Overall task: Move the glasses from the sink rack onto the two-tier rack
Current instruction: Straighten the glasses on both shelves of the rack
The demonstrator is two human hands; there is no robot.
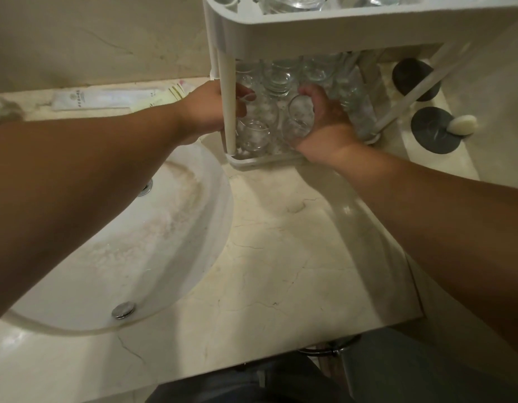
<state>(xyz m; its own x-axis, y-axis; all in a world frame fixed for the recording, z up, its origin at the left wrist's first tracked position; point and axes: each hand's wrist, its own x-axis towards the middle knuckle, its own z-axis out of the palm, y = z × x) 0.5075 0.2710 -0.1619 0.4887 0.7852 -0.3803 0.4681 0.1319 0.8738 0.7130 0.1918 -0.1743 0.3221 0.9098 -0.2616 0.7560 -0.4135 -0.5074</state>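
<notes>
Clear, fragile, likely slippery, a glass tumbler point(300, 119) is gripped round its side by the right hand point(324, 123), packed glasses point(276, 80) just beyond; the left hand point(205, 110) grip cannot be told.

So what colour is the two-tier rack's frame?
White, seen clearly in the head view: two-tier rack.

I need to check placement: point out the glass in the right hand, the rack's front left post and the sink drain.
Glass point(300, 119): head view, its clear side wall.
Front left post point(229, 112): head view, mid-height.
Sink drain point(123, 310): head view, metal cap.
</notes>
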